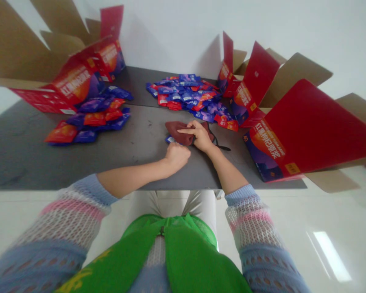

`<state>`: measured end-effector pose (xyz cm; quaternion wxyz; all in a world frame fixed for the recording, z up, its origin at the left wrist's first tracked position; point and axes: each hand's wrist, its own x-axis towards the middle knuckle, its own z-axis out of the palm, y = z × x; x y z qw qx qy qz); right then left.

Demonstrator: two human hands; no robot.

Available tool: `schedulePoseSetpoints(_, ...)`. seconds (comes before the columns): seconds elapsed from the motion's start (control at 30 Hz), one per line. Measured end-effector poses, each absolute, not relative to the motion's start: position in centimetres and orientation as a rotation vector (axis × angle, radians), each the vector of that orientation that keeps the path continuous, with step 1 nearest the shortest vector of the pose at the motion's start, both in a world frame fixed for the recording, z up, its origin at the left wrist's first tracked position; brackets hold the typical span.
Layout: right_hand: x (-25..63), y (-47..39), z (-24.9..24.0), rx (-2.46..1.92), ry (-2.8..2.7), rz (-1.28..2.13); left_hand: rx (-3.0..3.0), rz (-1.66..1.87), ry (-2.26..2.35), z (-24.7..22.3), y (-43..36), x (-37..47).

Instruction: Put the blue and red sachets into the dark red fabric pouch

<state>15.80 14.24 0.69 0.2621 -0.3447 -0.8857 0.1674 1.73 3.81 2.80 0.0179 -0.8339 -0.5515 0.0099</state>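
Note:
A dark reddish-brown cloth pouch [174, 129] lies near the middle of the grey table, and a black cord [222, 147] trails from its right side. My right hand [199, 136] grips the pouch, its index finger stretched across the cloth. Just in front of it, my left hand [177, 156] is closed in a fist, knuckles up. A small blue sachet [170, 139] shows between that fist and the pouch's lower left edge. It appears to be in the left fingers, though the hand and pouch cover most of it.
Behind the pouch spreads a heap of blue and red sachets [186, 91]. A smaller pile of sachets [91, 122] lies to the left. Open red cartons stand at the left [76, 83] and right [271, 150], flaps sticking out. The grey table's front edge [177, 188] is close to my body.

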Motion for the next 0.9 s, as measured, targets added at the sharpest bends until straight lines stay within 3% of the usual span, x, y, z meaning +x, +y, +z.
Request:
schedulePoseSetpoints(0.17, 14.8, 14.3, 0.2, -0.844, -2.542, 0.412, -2.583, -0.006, -1.784, 3.1, 3.6, 2.0)
schedulePoseSetpoints(0.37, 17.1, 16.4, 0.4, -1.204, -2.491, 0.165, -2.645, -0.003, -1.788, 3.2, 4.0, 1.4)
schedulePoseSetpoints(0.57, 18.7, 17.5, -0.1, -1.521, -2.276, 0.061, -2.446, -0.347, -1.782, 3.4, 5.2, -0.9)
schedulePoseSetpoints(0.9, 18.0, 16.4, -0.4, -1.167, -2.117, 0.233, -2.317, -0.315, -2.212, 2.6, 6.7, -0.3)
